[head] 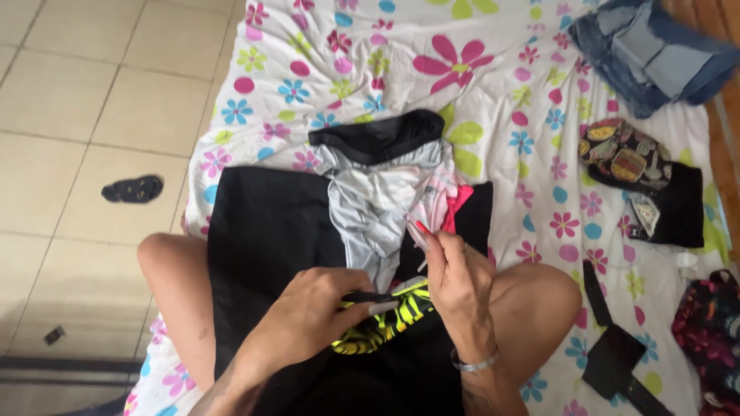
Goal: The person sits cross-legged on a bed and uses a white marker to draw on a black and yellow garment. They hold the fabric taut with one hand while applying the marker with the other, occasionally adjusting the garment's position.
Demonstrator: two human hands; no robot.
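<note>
At frame centre, the left hand (pixel 308 312) pinches the yellow-black garment (pixel 385 323) and the right hand (pixel 456 281) pinches the pink fabric (pixel 443 202); loosened grip risks slippage onto the bed (pixel 493 100).

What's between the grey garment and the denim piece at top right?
Head view: only bare floral bedsheet lies between the grey garment and the denim piece.

A white bedsheet (pixel 501 100) is patterned with multicoloured flowers. On it, a black cloth (pixel 270 231) is overlaid by a silver-grey garment (pixel 370 204). Below that, a yellow-and-black striped fabric (pixel 393 320) is seen.
</note>
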